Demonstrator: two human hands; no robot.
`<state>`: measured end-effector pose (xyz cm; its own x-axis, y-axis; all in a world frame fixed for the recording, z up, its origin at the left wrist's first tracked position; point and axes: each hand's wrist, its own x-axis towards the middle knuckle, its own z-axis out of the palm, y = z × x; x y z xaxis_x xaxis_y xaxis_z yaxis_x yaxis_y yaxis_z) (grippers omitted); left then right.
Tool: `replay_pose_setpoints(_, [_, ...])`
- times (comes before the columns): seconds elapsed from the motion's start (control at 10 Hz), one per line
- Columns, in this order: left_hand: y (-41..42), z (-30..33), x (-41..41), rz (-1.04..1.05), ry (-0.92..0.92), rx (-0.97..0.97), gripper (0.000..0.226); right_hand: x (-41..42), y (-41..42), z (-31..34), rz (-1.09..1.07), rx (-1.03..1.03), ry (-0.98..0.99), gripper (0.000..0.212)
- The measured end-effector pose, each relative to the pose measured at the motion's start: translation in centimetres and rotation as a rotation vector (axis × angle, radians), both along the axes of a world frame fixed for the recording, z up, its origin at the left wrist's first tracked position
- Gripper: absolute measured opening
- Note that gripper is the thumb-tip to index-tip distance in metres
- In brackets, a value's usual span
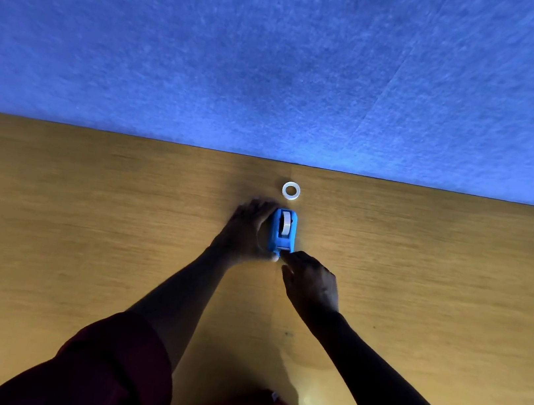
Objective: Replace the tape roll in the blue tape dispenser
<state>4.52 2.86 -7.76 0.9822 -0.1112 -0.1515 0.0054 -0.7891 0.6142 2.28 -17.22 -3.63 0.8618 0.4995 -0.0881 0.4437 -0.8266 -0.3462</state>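
Head view: a small blue plastic tape dispenser (283, 230) stands on the yellow-brown wooden table (84, 209), its cutter end toward the person at 6 o'clock. A pale roll of tape (285, 223) sits in its cradle. Just beyond the dispenser, at 12 o'clock from it and apart from it, a thin white ring (291, 191) lies flat; it looks like a spent core or a slim roll, and which of the two cannot be told.

The left hand (247, 229) is cupped against the dispenser's 9 o'clock side, fingers curled around the body and steadying it. The right hand (310, 283) comes in from 5 o'clock with its fingers bunched narrow at the cutter end; whether they pinch a tape tail is too small to tell. Both forearms are bare below rolled dark red sleeves (116, 363).

Judged from this, the swap is probably near its close: a roll is seated, and what is left seems to be drawing the tape end to the cutter. If the ring is instead the fresh roll, most of the work remains.

The table's far edge meets a blue felt wall panel (279, 65) at 12 o'clock, near the ring, so room is tight that way. To 3 and 9 o'clock the table is wide and open.
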Motion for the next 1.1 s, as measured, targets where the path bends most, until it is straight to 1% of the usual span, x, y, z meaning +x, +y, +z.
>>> replay_pose_setpoints(0.1, [0.1,0.1,0.1,-0.002,-0.010,-0.010,0.113,-0.9,-0.5,-0.4,0.058,-0.065,-0.006,0.045])
replay_pose_setpoints(0.2, [0.1,0.3,0.1,0.000,-0.025,-0.011,0.113,-1.3,-0.7,-0.6,0.068,-0.084,0.011,0.052])
replay_pose_setpoints(0.3, [0.1,0.3,0.1,-0.009,-0.026,-0.009,0.112,-1.3,-1.1,-0.9,0.070,-0.095,0.048,0.042])
replay_pose_setpoints(0.5, [0.1,0.4,0.1,-0.029,-0.013,0.024,0.115,-0.8,-1.8,-1.1,0.018,-0.067,0.036,0.019])
replay_pose_setpoints(0.6, [0.2,0.2,-0.1,-0.037,0.033,0.049,0.121,-0.1,-2.3,-1.2,-0.045,-0.028,0.033,0.018])
replay_pose_setpoints(0.7, [0.3,-0.2,-0.8,0.011,0.022,0.058,0.124,1.5,-2.9,-1.5,-0.121,0.025,0.049,0.030])
replay_pose_setpoints(0.8, [0.2,-0.3,-1.7,0.026,-0.026,0.081,0.117,2.4,-2.9,-1.8,-0.123,0.014,0.058,0.047])
replay_pose_setpoints(0.9, [-0.3,-0.4,-3.2,0.063,-0.002,0.170,0.102,3.5,-2.6,-2.2,-0.116,-0.019,0.078,0.064])
replay_pose_setpoints(1.1, [-1.0,-1.0,-4.6,0.090,-0.053,0.251,0.081,3.2,-2.0,-3.6,-0.122,0.029,0.061,0.071])
